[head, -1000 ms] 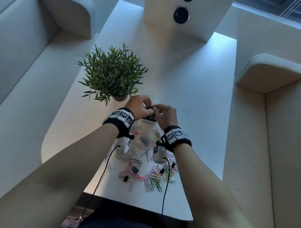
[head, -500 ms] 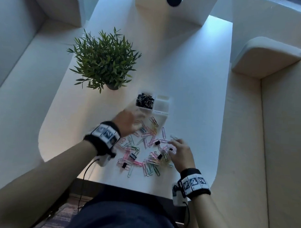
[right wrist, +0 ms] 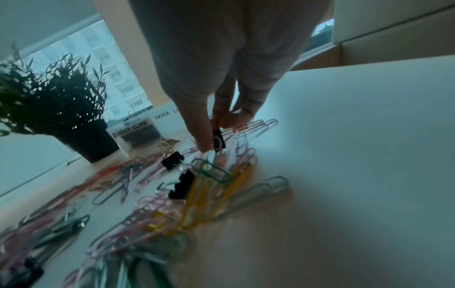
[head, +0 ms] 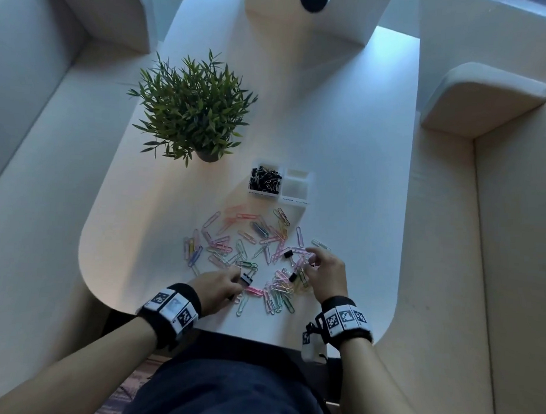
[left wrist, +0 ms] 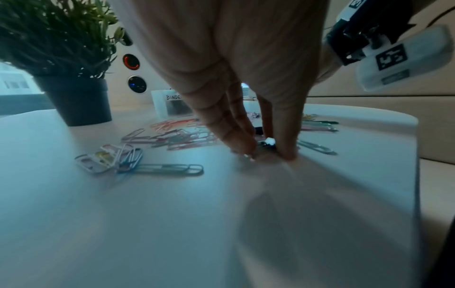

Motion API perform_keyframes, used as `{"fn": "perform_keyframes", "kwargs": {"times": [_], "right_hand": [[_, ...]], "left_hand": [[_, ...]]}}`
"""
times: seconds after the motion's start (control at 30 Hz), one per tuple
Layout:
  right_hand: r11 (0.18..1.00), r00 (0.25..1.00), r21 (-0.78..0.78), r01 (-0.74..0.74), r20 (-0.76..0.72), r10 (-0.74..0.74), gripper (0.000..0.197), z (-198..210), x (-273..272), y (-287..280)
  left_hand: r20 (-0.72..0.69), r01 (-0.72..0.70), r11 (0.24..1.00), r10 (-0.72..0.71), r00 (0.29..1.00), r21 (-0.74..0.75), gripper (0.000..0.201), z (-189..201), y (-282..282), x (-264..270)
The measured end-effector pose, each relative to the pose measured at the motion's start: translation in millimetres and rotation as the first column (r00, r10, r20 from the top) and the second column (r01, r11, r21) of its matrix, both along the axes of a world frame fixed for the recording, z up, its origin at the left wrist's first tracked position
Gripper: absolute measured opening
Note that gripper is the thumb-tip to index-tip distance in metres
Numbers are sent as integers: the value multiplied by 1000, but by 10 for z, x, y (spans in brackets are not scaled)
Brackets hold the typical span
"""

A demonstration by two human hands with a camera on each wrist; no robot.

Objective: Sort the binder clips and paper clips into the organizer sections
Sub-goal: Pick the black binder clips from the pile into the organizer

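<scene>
Both forearms were bare, with no sleeves visible. The left hand (head: pixel 218 287) had a black band (head: pixel 172 314) around its wrist, and on this band sat a row of white square blocks printed with black pixel-like marker patterns. The right hand (head: pixel 326 277) had the same kind of black band (head: pixel 343 322) with the same white marker blocks. Under the right wrist hung a small white rounded housing (left wrist: pixel 403 58) that carried one more black square marker and a small grey label, fixed by a black bracket. The person wore dark navy clothing (head: pixel 228 388) over the lap.
</scene>
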State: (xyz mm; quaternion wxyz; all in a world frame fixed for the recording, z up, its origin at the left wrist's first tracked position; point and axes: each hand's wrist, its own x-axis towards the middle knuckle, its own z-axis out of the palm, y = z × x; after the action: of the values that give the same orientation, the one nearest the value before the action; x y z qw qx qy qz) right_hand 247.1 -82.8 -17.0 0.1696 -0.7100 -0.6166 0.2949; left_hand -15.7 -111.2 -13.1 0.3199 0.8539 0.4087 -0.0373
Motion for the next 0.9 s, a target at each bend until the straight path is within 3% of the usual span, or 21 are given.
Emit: {"fn": "perform_keyframes", "kwargs": {"times": [0.2, 0.33, 0.43, 0.5, 0.63, 0.7, 0.73, 0.77, 0.83, 0.87, 0.9], "right_hand": [[1000, 999, -8, -13, 44, 13, 28, 34, -35, 103], [997, 997, -76, 12, 71, -7, 30, 26, 99, 70], [994, 999, -109, -20, 43, 25, 24, 24, 125, 4], [996, 997, -82, -44, 56, 48, 15, 14, 97, -22], [997, 998, -70, -45, 50, 49, 14, -62, 119, -40], [997, 997, -65, -47, 58, 51, 10, -65, 136, -57], [998, 998, -56, -39, 55, 42, 9, -65, 147, -64], [999, 998, -39, -28, 54, 30, 7, -55, 153, -72], [999, 998, 33, -31, 61, 29, 8, -11, 135, -74], [996, 997, 66, -52, 51, 49, 9, 18, 100, -64], [992, 995, 84, -91, 38, 88, 9, 46, 47, -44]], "left_hand": [[138, -45, 998, 37, 990, 52, 7, -45, 27, -83], [248, -247, 968, 230, 941, 39, 12, -10, 84, -166], [332, -537, 839, 534, 777, -92, 25, 44, 148, -189], [314, -646, 724, 689, 653, -244, 23, 90, 222, -177], [201, -681, 410, 908, 368, -607, 26, 206, 357, -21], [179, -623, 325, 941, 287, -712, 28, 244, 394, 65], [181, -587, 335, 934, 307, -737, 24, 252, 408, 103], [205, -565, 412, 896, 394, -715, 21, 246, 415, 137], [229, -479, 742, 626, 746, -469, 14, 221, 388, 190], [178, -365, 883, 426, 887, -295, 8, 191, 367, 209], [109, -224, 966, 238, 965, -131, 10, 146, 340, 227]]}}
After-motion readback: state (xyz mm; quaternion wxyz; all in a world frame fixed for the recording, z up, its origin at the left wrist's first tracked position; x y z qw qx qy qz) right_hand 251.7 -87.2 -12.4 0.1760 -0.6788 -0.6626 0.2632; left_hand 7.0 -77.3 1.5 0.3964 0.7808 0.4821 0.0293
